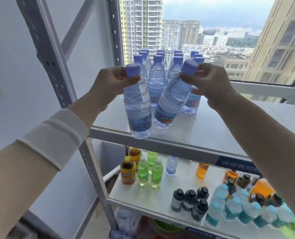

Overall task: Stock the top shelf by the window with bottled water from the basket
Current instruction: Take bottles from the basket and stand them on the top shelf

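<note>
My left hand point(111, 81) grips the neck of a clear water bottle point(137, 107) with a blue cap; its base hangs at the front edge of the top shelf point(202, 125). My right hand point(210, 80) holds a second water bottle point(171, 102) by the neck, tilted with its base toward the left, low over the shelf. Behind them several water bottles point(157, 78) with blue caps stand in rows against the window. The basket is not in view.
A grey upright post point(60, 80) runs at the left of the shelf. The lower shelf point(153, 197) carries yellow, green, orange, black and blue-capped drink bottles. The window frame point(264, 87) lies just behind the top shelf at the right.
</note>
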The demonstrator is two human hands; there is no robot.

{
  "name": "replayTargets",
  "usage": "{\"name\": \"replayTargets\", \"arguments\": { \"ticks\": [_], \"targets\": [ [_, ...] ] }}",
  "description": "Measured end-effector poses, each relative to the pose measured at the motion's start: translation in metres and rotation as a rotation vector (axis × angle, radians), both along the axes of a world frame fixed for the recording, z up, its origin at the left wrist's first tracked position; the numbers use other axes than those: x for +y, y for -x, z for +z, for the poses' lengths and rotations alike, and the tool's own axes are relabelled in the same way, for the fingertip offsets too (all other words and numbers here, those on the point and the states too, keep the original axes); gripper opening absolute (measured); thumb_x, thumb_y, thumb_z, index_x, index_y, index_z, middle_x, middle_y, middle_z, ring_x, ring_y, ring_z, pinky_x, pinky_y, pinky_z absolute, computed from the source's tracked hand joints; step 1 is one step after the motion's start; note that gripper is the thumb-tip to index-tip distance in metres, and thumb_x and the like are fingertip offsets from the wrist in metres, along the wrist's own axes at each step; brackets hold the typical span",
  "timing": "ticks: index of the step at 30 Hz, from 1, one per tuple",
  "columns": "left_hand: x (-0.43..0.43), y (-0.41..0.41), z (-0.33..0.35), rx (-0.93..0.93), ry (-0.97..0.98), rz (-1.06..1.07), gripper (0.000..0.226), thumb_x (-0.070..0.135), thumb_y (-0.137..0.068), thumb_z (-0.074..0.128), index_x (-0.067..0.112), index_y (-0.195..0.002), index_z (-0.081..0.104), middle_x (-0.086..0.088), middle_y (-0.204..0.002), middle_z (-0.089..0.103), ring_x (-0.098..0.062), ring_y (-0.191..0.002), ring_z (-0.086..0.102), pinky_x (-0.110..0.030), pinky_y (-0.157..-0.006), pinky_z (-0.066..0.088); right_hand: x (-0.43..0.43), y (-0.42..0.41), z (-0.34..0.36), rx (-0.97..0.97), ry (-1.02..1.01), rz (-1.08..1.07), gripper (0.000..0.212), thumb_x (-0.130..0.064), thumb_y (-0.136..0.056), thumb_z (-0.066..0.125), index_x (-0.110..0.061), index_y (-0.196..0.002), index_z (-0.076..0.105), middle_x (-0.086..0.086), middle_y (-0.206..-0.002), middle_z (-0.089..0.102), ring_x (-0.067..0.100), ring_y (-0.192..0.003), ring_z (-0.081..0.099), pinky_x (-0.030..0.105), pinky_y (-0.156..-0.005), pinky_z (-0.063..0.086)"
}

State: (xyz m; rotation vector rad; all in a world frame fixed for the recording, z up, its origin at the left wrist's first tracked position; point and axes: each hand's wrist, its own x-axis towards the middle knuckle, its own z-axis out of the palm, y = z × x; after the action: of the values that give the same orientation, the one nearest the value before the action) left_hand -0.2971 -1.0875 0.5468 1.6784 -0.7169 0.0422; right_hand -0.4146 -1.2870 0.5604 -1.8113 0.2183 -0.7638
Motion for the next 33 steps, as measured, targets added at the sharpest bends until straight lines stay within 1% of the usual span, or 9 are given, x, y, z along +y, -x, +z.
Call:
{"name": "replayTargets", "arguments": {
  "ticks": [5,8,12,16,20,22,24,27,33],
  "targets": [
    [-0.012,-0.05,-0.004,-0.032,-0.047,-0.097,0.026,0.022,-0.077,0.071,0.021,-0.102,0.066,0.011,-0.086,0.069,0.003,-0.071,0.063,-0.009,-0.061,0.05,0.001,-0.046,0.0,0.104,0.034,-0.032,0.038,-0.019,-0.072,0.077,-0.006,-0.105,0.065,0.017,-0.103,0.068,0.023,-0.088,0.063,0.044,-0.083,0.053],
    [-0.017,-0.078,-0.005,-0.032,-0.059,-0.151,0.025,0.019,-0.077,0.071,0.022,-0.101,0.066,0.013,-0.084,0.07,-0.005,-0.079,0.064,-0.012,-0.068,0.052,0.002,-0.067,-0.001,0.155,0.083,-0.012,0.028,-0.018,-0.073,0.076,-0.011,-0.099,0.066,0.012,-0.096,0.069,0.017,-0.082,0.059,0.035,-0.074,0.052],
    [-0.025,-0.105,-0.003,-0.039,-0.075,-0.229,0.029,0.016,-0.079,0.069,0.017,-0.108,0.065,0.018,-0.083,0.071,0.004,-0.078,0.065,-0.01,-0.068,0.05,-0.001,-0.088,0.0,0.189,0.098,0.012,0.022,-0.017,-0.075,0.074,-0.019,-0.094,0.063,-0.002,-0.085,0.066,0.014,-0.082,0.059,0.028,-0.073,0.049],
    [-0.031,-0.118,-0.003,-0.031,-0.081,-0.309,0.027,0.012,-0.082,0.065,0.021,-0.107,0.061,0.024,-0.076,0.071,0.008,-0.079,0.065,-0.008,-0.065,0.049,-0.004,-0.1,0.001,0.237,0.152,0.05,0.027,-0.019,-0.077,0.071,-0.019,-0.103,0.064,-0.002,-0.097,0.065,0.007,-0.085,0.06,0.02,-0.074,0.051],
    [-0.032,-0.123,-0.006,-0.1,-0.102,-0.291,0.029,0.022,-0.08,0.067,0.028,-0.107,0.059,0.019,-0.097,0.066,0.013,-0.086,0.061,-0.008,-0.072,0.048,-0.003,-0.106,-0.001,0.254,0.229,0.024,0.033,-0.024,-0.078,0.071,-0.02,-0.11,0.062,0.006,-0.109,0.065,0.018,-0.099,0.06,0.041,-0.096,0.049],
    [-0.031,-0.123,-0.007,-0.149,-0.124,-0.267,0.033,0.027,-0.079,0.067,0.03,-0.11,0.057,0.013,-0.104,0.064,0.006,-0.093,0.061,-0.012,-0.083,0.048,-0.001,-0.106,0.001,0.26,0.31,-0.033,0.044,-0.033,-0.075,0.072,-0.022,-0.115,0.058,0.003,-0.105,0.063,0.018,-0.097,0.06,0.042,-0.095,0.049],
    [-0.032,-0.121,-0.007,-0.251,-0.168,-0.203,0.041,0.035,-0.077,0.067,0.027,-0.116,0.057,0.009,-0.108,0.063,-0.003,-0.096,0.061,-0.01,-0.085,0.045,0.002,-0.107,0.005,0.263,0.42,-0.125,0.057,-0.044,-0.069,0.074,-0.021,-0.119,0.056,0.002,-0.104,0.063,0.018,-0.096,0.062,0.041,-0.091,0.051],
    [-0.038,-0.121,-0.007,-0.353,-0.195,-0.105,0.049,0.041,-0.073,0.071,0.017,-0.114,0.06,0.008,-0.101,0.063,0.003,-0.084,0.057,0.002,-0.071,0.041,0.005,-0.111,0.008,0.231,0.505,-0.202,0.053,-0.043,-0.069,0.075,-0.016,-0.112,0.06,0.002,-0.098,0.066,0.017,-0.087,0.062,0.043,-0.087,0.052],
    [-0.044,-0.126,0.0,-0.265,-0.144,-0.172,0.034,0.023,-0.073,0.075,0.018,-0.104,0.062,0.013,-0.083,0.062,0.013,-0.063,0.056,-0.002,-0.069,0.044,0.002,-0.122,0.006,0.191,0.476,-0.204,0.045,-0.031,-0.074,0.075,-0.01,-0.112,0.061,0.0,-0.095,0.062,0.017,-0.084,0.058,0.042,-0.09,0.051]
  ]
}}
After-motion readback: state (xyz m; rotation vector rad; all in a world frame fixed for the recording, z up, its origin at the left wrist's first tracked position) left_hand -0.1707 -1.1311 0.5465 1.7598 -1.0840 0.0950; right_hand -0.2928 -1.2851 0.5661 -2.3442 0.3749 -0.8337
